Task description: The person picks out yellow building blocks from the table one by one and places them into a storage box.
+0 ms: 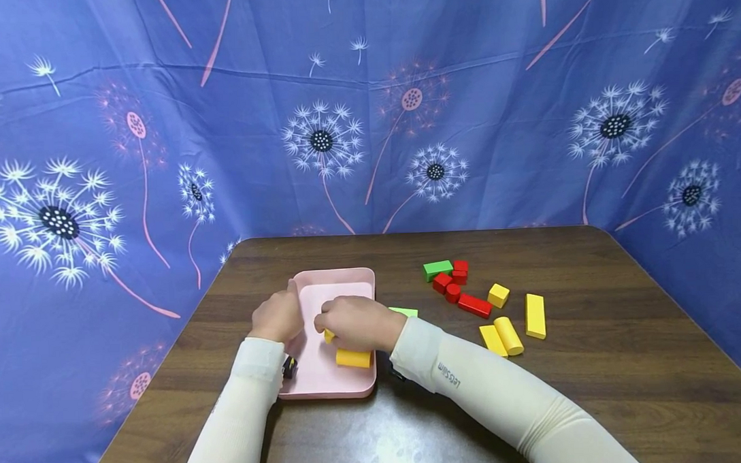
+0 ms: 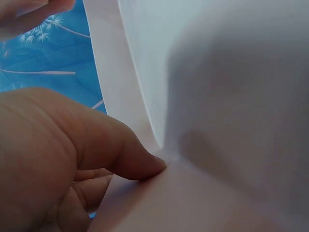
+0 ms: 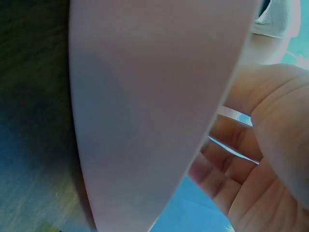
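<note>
A pink tray [image 1: 367,277] with raised walls stands on the left part of the table. My left hand [image 1: 278,316] grips its left wall; in the left wrist view the thumb [image 2: 140,154] presses the inner side and other fingers lie outside. Over the tray's middle is my right hand [image 1: 358,324], its fingers bent down at a small yellow block [image 1: 329,336], mostly hidden beneath them. A yellow cylinder [image 1: 353,358] lies on the tray floor just nearer to me. In the right wrist view the tray wall [image 3: 149,96] hides the fingertips and the block.
Right of the tray, a light green block [image 1: 405,313] shows partly behind my right wrist. Farther right lie a green block [image 1: 438,270], several red blocks [image 1: 474,305], and several yellow pieces, including a long block [image 1: 535,315] and a cylinder [image 1: 508,336]. A patterned blue cloth [image 1: 370,211] hangs behind the table.
</note>
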Demonstrator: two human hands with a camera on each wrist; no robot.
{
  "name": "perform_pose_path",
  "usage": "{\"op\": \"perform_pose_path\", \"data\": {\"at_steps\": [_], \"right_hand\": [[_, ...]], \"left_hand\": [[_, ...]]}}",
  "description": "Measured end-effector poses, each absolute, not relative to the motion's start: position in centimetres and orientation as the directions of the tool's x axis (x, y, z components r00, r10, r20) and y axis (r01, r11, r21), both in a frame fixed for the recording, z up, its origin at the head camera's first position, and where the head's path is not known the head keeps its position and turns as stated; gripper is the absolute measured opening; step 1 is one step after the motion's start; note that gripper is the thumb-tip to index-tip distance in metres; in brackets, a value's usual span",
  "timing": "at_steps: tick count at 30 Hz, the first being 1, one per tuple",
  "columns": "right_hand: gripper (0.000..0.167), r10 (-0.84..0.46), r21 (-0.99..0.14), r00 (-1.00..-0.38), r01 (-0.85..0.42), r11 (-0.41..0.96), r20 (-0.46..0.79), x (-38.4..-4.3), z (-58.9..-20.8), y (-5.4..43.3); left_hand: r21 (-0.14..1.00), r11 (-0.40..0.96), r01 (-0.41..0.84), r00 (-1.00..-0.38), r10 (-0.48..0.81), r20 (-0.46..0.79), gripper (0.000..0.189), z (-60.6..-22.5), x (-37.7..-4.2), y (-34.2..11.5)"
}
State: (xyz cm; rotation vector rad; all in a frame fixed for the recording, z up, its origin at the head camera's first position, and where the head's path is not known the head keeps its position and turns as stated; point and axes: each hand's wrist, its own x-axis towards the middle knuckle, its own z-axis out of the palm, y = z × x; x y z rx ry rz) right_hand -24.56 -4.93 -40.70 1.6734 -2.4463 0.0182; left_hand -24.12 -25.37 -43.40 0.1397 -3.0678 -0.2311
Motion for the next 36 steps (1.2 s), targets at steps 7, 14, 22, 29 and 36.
{"op": "perform_pose_path", "data": {"at_steps": [7,14,22,29,36], "right_hand": [[0.023,-0.92,0.091,-0.369,-0.92,0.382,0.132,-24.8,-41.0,-4.8],[0.021,-0.921,0.076,-0.37,-0.922,0.38,0.124,-24.9,-41.2,-4.8],[0.019,-0.918,0.078,-0.378,-0.918,0.388,0.119,-24.8,-41.5,-4.8],[0.019,-0.92,0.082,-0.377,-0.919,0.386,0.111,-24.8,-41.6,-4.7],[0.018,-0.917,0.079,-0.384,-0.916,0.392,0.104,-24.8,-41.8,-4.7]], "left_hand": [[0.141,0.985,-0.095,-0.994,-0.103,0.046,0.072,-43.5,-24.2,-25.3],[0.147,0.985,-0.092,-0.994,-0.1,0.047,0.07,-43.5,-24.2,-25.4],[0.142,0.985,-0.098,-0.994,-0.104,0.036,0.07,-43.4,-24.2,-25.3],[0.139,0.985,-0.102,-0.994,-0.108,0.035,0.071,-43.3,-24.1,-25.2],[0.144,0.985,-0.1,-0.994,-0.106,0.036,0.071,-43.3,-24.0,-25.1]]}}
